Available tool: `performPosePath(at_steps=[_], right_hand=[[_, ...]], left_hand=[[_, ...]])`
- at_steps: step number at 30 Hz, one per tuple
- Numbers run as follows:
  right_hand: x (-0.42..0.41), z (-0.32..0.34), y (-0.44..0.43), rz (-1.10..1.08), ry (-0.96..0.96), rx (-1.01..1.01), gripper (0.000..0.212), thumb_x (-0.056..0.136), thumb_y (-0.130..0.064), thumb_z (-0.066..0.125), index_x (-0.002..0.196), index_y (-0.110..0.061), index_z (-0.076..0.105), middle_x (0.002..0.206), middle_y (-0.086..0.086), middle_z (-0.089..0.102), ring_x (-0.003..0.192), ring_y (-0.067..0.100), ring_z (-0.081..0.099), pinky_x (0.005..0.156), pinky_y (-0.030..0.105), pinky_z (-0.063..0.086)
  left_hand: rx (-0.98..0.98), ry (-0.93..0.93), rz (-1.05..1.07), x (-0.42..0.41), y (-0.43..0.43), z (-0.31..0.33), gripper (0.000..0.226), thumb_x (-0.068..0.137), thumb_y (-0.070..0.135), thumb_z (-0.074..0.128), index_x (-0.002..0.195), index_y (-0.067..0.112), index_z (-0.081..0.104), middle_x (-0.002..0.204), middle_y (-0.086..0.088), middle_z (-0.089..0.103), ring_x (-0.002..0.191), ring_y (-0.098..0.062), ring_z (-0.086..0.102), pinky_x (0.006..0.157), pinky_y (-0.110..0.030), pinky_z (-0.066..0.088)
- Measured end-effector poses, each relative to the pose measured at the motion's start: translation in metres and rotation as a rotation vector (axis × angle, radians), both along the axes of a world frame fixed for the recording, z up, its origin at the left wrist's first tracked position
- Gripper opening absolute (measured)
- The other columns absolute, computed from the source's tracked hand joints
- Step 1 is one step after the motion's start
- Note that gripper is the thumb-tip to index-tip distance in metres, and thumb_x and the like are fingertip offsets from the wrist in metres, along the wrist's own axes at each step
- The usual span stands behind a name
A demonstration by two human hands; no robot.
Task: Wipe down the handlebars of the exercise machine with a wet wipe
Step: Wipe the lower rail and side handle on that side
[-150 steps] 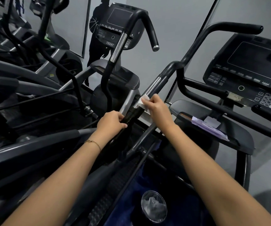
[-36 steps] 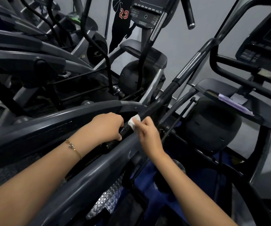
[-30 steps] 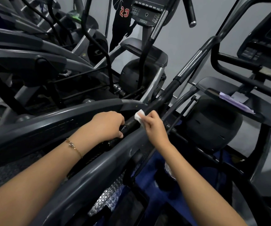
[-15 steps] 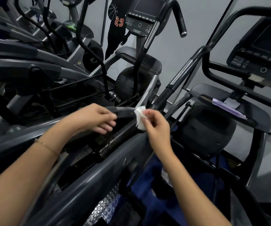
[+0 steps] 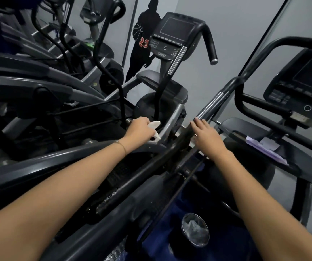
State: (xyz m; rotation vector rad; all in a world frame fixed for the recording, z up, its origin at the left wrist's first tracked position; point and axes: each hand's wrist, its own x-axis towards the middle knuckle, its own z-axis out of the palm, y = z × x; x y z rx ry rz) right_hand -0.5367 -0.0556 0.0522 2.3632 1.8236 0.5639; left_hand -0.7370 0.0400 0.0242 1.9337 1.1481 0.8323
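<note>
Black and grey machines [image 5: 38, 87], small spots of colour.
The wet wipe [image 5: 154, 129] is white; the handlebar [image 5: 210, 105] black with a silver band; the wall figure [image 5: 144, 43] black with a red 23; the paper [image 5: 264, 152] pale purple; the bracelet [image 5: 122, 147] gold.

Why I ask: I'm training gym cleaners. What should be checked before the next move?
1. Holding the wet wipe: ok, the left hand grips it.
2. The wet wipe touching the handlebar: not ok, it is off to the bar's left.
3. The right hand free: ok, fingers straight, holding nothing.
4. The right hand steadying the handlebar: cannot tell.
5. The wet wipe damp enough: cannot tell.
</note>
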Motion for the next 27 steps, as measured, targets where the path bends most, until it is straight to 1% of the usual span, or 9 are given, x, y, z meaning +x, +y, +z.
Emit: performPosePath(at_steps=[1, 3, 6, 9, 13, 17, 20, 22, 27], right_hand=[[0.007, -0.006, 0.002, -0.042, -0.040, -0.109, 0.060, 0.095, -0.005, 0.040, 0.148, -0.008, 0.014, 0.157, 0.012, 0.004, 0.143, 0.029, 0.015, 0.115, 0.039, 0.019], [0.015, -0.022, -0.001, -0.089, -0.008, -0.179, 0.066, 0.090, 0.005, 0.036, 0.148, -0.004, 0.006, 0.156, 0.014, -0.009, 0.140, 0.030, 0.020, 0.113, 0.037, 0.023], [0.022, -0.034, -0.002, -0.058, -0.001, -0.117, 0.064, 0.092, 0.002, 0.034, 0.148, -0.005, 0.004, 0.156, 0.013, -0.008, 0.144, 0.027, 0.013, 0.116, 0.036, 0.015], [0.027, -0.029, 0.004, -0.011, -0.018, -0.003, 0.060, 0.093, 0.000, 0.034, 0.147, -0.004, 0.009, 0.157, 0.014, 0.002, 0.145, 0.026, 0.008, 0.118, 0.034, 0.009], [0.028, -0.027, 0.008, -0.033, -0.006, -0.106, 0.068, 0.089, 0.005, 0.034, 0.147, -0.002, -0.001, 0.155, 0.017, -0.012, 0.145, 0.027, 0.000, 0.118, 0.035, 0.006], [0.037, -0.013, 0.008, -0.027, 0.017, -0.168, 0.069, 0.090, 0.000, 0.034, 0.149, -0.013, 0.002, 0.157, 0.008, -0.011, 0.146, 0.024, 0.000, 0.117, 0.036, 0.008], [0.039, -0.007, 0.005, -0.030, 0.035, -0.198, 0.074, 0.087, 0.004, 0.033, 0.150, -0.019, 0.002, 0.157, 0.002, -0.012, 0.146, 0.022, -0.001, 0.117, 0.036, 0.008], [0.039, -0.004, 0.006, -0.033, 0.029, -0.213, 0.075, 0.086, 0.006, 0.032, 0.150, -0.021, 0.002, 0.157, 0.000, -0.013, 0.146, 0.022, -0.002, 0.117, 0.037, 0.009], [0.040, -0.001, 0.006, -0.052, -0.007, -0.252, 0.073, 0.090, 0.003, 0.034, 0.149, -0.021, -0.001, 0.156, 0.000, -0.015, 0.146, 0.024, -0.001, 0.117, 0.039, 0.009]], left_hand=[[0.031, 0.016, -0.011, 0.010, 0.000, -0.002, 0.014, 0.084, 0.017, 0.057, 0.080, 0.005, 0.062, 0.080, -0.013, 0.061, 0.083, -0.030, 0.058, 0.065, -0.027, 0.036], [0.131, 0.090, -0.049, 0.032, -0.002, -0.008, 0.018, 0.087, 0.017, 0.053, 0.088, 0.001, 0.061, 0.094, -0.019, 0.066, 0.092, -0.036, 0.060, 0.070, -0.032, 0.040], [0.246, 0.199, -0.133, 0.061, 0.001, -0.021, 0.018, 0.088, 0.013, 0.050, 0.097, -0.001, 0.057, 0.105, -0.020, 0.063, 0.099, -0.038, 0.058, 0.068, -0.032, 0.037], [0.292, 0.223, -0.181, 0.080, 0.003, -0.025, 0.016, 0.090, 0.012, 0.047, 0.097, 0.001, 0.054, 0.103, -0.018, 0.062, 0.096, -0.037, 0.058, 0.066, -0.031, 0.034], [0.295, 0.202, -0.213, 0.095, 0.007, -0.027, 0.016, 0.088, 0.009, 0.046, 0.101, 0.003, 0.053, 0.102, -0.017, 0.064, 0.095, -0.036, 0.059, 0.068, -0.031, 0.036], [0.214, 0.043, -0.161, 0.110, 0.012, -0.018, 0.017, 0.089, 0.013, 0.048, 0.100, 0.004, 0.057, 0.096, -0.018, 0.067, 0.091, -0.036, 0.061, 0.067, -0.031, 0.039], [0.226, -0.011, -0.251, 0.117, 0.010, -0.020, 0.033, 0.090, 0.012, 0.046, 0.119, 0.016, 0.063, 0.109, -0.012, 0.069, 0.102, -0.029, 0.063, 0.083, -0.032, 0.048], [0.243, 0.016, -0.343, 0.113, 0.008, -0.032, 0.041, 0.093, 0.012, 0.045, 0.130, 0.026, 0.057, 0.118, -0.009, 0.067, 0.110, -0.025, 0.062, 0.093, -0.034, 0.048], [0.205, 0.100, -0.461, 0.114, 0.016, -0.032, 0.041, 0.098, 0.035, 0.040, 0.138, 0.026, 0.048, 0.126, -0.008, 0.062, 0.120, -0.025, 0.055, 0.103, -0.038, 0.042]])
